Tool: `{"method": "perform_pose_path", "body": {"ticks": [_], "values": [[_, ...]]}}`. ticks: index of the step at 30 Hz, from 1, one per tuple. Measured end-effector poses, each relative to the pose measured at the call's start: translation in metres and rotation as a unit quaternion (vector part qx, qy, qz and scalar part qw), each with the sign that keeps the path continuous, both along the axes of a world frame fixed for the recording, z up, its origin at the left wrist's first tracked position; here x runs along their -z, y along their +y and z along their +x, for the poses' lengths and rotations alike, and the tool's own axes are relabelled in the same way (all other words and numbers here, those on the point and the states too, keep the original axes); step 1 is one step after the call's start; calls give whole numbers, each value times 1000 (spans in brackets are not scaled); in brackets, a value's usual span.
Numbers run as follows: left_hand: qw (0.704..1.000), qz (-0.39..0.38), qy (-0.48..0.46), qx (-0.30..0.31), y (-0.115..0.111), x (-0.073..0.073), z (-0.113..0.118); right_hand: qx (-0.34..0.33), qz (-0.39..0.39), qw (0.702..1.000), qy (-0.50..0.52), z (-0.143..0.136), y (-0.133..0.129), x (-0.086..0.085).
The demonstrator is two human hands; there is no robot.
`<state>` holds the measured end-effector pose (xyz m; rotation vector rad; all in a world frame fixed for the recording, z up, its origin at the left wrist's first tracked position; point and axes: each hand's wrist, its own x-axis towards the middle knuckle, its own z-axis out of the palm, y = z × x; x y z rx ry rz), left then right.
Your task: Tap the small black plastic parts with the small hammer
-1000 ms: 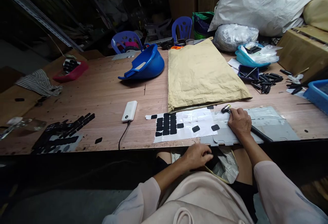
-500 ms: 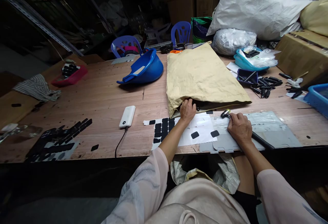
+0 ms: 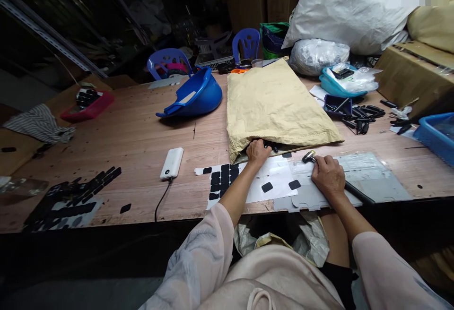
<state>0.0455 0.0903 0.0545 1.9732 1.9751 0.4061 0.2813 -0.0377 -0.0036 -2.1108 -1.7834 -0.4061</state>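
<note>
My left hand is at the open mouth of a large tan sack; its fingertips are hidden inside, among dark pieces. My right hand is wrapped round the handle of a hammer, whose head points to the upper left. Under the hammer lies a grey sheet. White paper bearing rows of black rounded pads lies beneath my left forearm. Two loose black pads rest on the paper's right part.
A white power bank with a cable lies left of the paper. Farther back is a tilted blue basin. Black pad strips lie at the left. Black handles, a blue tray and a cardboard box stand right.
The view has shifted slightly, so things sit a little farther left. My left hand has moved slightly at the sack's mouth; my right hand still holds the hammer.
</note>
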Motion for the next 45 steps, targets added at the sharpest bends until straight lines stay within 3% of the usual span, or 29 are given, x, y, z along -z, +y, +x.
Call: {"method": "perform_pose_path", "body": {"ticks": [3, 8, 11, 21, 25, 27, 32, 41, 45], "values": [[998, 20, -29, 56, -28, 6, -14, 1, -3, 1000, 1, -1, 0, -2], [969, 19, -113, 220, -84, 33, -34, 0, -8, 1000, 13, 0, 0, -2], [965, 12, -146, 220, -99, 46, -37, -5, -6, 1000, 18, 1, 0, 0], [961, 12, -172, 216, -93, 53, -35, -38, 34, 996, 75, 8, -5, -3], [962, 7, -170, 216, -93, 54, -34, -70, 96, 980, 158, -23, -29, -10], [963, 6, -164, 214, -94, 53, -33, -128, 114, 960, 222, -45, -43, -12], [967, 0, -144, 211, -95, 50, -33, -232, 71, 925, 291, -89, -64, -13], [968, -8, -138, 211, -94, 48, -31, -224, 40, 948, 224, -98, -69, -12], [965, -8, -148, 218, -94, 48, -30, -201, 72, 948, 237, -94, -68, -14]]}}
